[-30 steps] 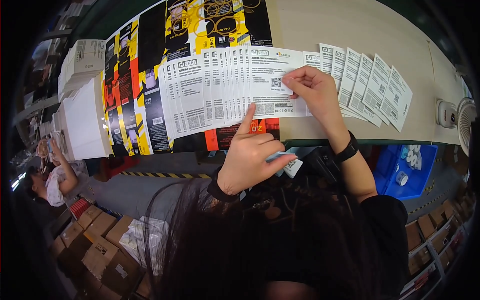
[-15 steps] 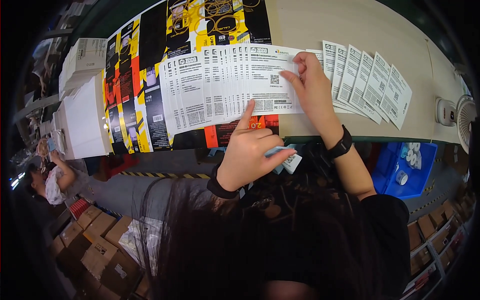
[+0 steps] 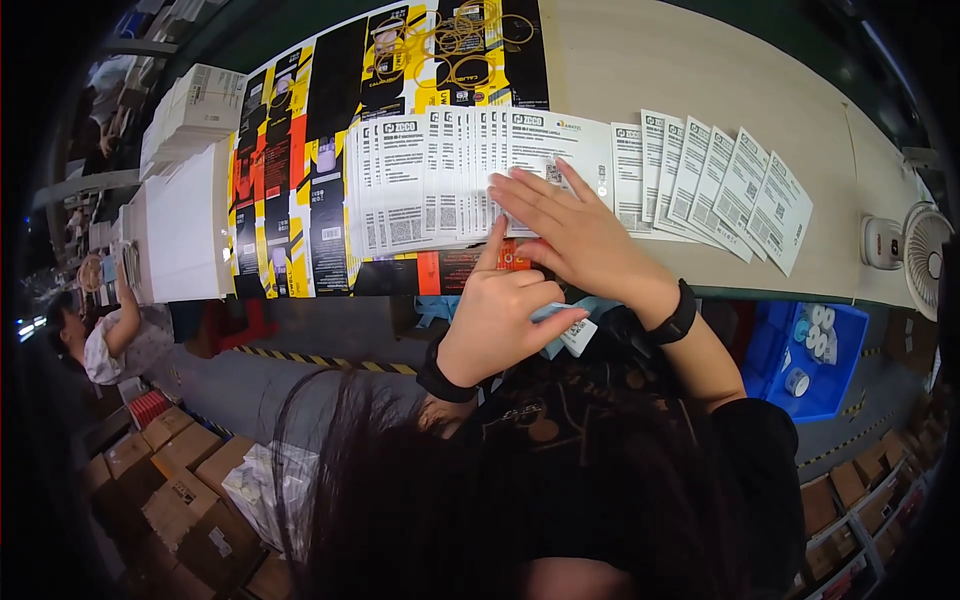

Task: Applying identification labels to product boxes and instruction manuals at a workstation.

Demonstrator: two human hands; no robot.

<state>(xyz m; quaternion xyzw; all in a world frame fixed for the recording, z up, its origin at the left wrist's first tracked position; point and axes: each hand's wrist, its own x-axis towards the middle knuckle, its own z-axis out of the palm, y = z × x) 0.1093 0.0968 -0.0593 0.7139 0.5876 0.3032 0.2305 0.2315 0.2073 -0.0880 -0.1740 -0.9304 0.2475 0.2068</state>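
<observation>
A row of overlapping white printed cards [image 3: 400, 190] runs along the table in front of me, with a wider card face [image 3: 580, 140] showing at its right end. My right hand [image 3: 585, 235] lies flat over that card, fingers stretched out and pressing on its surface. Close by on the left, my left hand [image 3: 490, 325] points its index finger at the cards' lower edge, near the right hand's fingers. Its other fingers are curled around a strip of small labels [image 3: 577, 337] with pale blue backing, which pokes out past the thumb. Further right, several cards [image 3: 740, 190] lie fanned out.
Yellow, black and red printed sheets [image 3: 330, 215] lie under the cards, with rubber bands [image 3: 460, 40] on top. White stacks [image 3: 205, 105] stand at left, a small fan [image 3: 928, 255] at right. A blue bin [image 3: 810, 370] sits below the edge. Another person [image 3: 120, 340] works at far left.
My right hand has come down and left from the card's upper right edge to lie flat across it. The left hand stays at the cards' lower edge; the view has shifted slightly.
</observation>
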